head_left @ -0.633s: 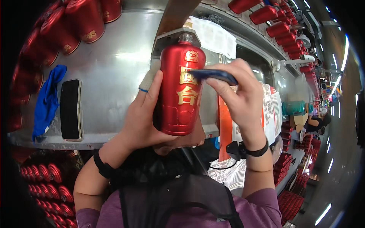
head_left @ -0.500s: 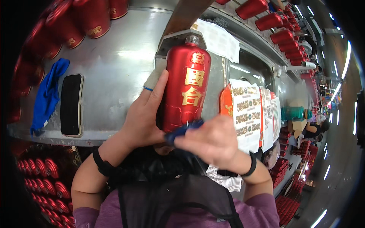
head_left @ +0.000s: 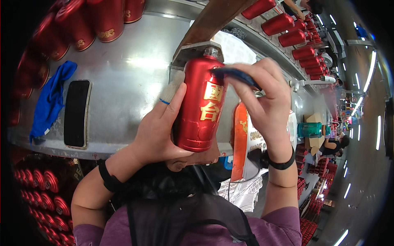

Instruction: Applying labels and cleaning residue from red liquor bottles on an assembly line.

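A glossy red bottle (head_left: 195,115) with gold lettering on its front and a clear neck lies tilted, neck pointing away from me, against a metal bracket (head_left: 186,53). My left hand (head_left: 158,125) grips its left side and base, thumb under the bottom end; one finger wears a grey wrap with a blue band. My right hand (head_left: 264,90) pinches a dark blue flat piece (head_left: 238,76), whose exact kind I cannot make out. That piece's tip touches the upper front of the bottle, over the topmost gold mark.
On the metal table (head_left: 123,82) lie a black phone (head_left: 76,114) and a blue cloth (head_left: 53,102). Red bottles (head_left: 106,20) stand at far left; others (head_left: 277,24) line a conveyor at far right. Printed sheets (head_left: 256,141) lie beside an orange-red piece (head_left: 239,143).
My right hand has moved up and to the right, carrying the dark blue piece from the bottle's base to near its shoulder. My left hand keeps its hold; the whole view has shifted slightly.
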